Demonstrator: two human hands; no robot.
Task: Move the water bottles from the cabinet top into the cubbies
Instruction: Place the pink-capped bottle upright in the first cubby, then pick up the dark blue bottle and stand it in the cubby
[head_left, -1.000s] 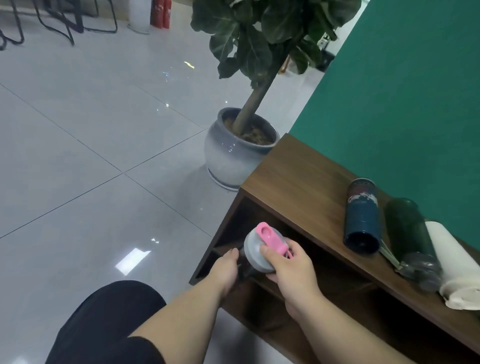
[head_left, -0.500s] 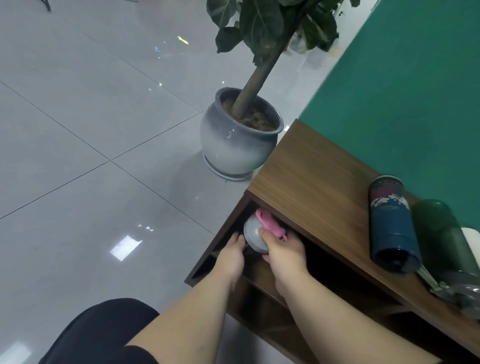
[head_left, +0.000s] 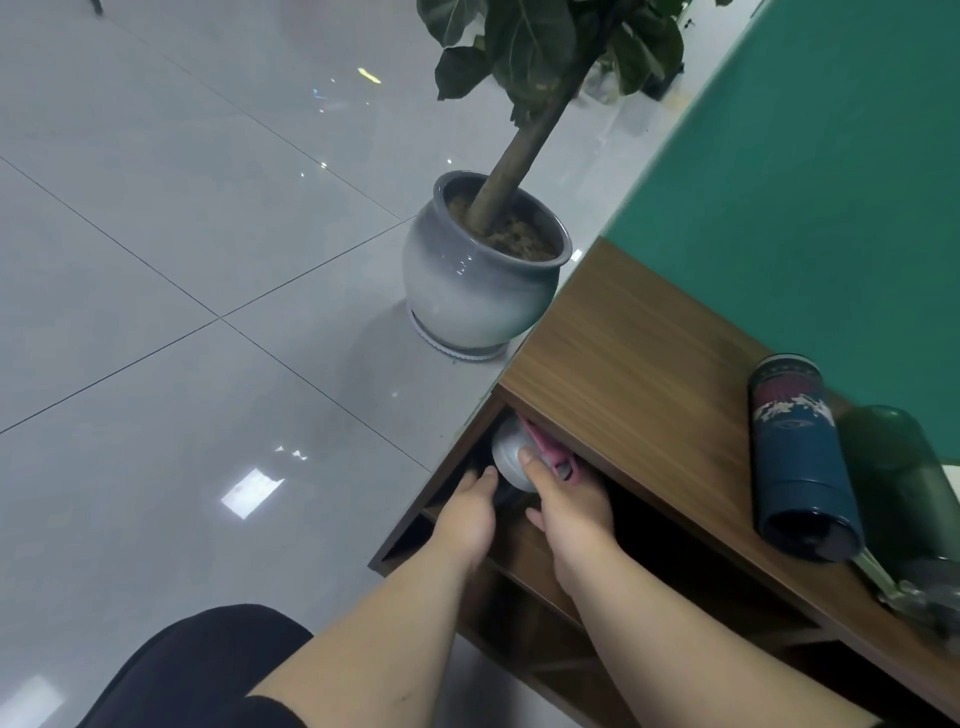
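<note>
A bottle with a grey lid and pink flip cap (head_left: 511, 451) sits half inside the leftmost top cubby of the wooden cabinet (head_left: 628, 358). My right hand (head_left: 569, 499) grips its lid end. My left hand (head_left: 467, 512) holds its darker body from the left, fingers inside the cubby. The bottle's body is hidden in the dark opening. On the cabinet top lie a dark blue patterned bottle (head_left: 797, 457) and a dark green bottle (head_left: 904, 499), side by side.
A grey ceramic pot (head_left: 467, 291) with a leafy plant stands on the tiled floor just left of the cabinet's end. A green wall (head_left: 805, 171) runs behind the cabinet. My dark-clothed knee (head_left: 197, 670) is at the bottom left.
Both hands have pushed the grey-lidded bottle from in front of the cabinet up into the top left cubby. A white bottle that lay at the right edge has left the view.
</note>
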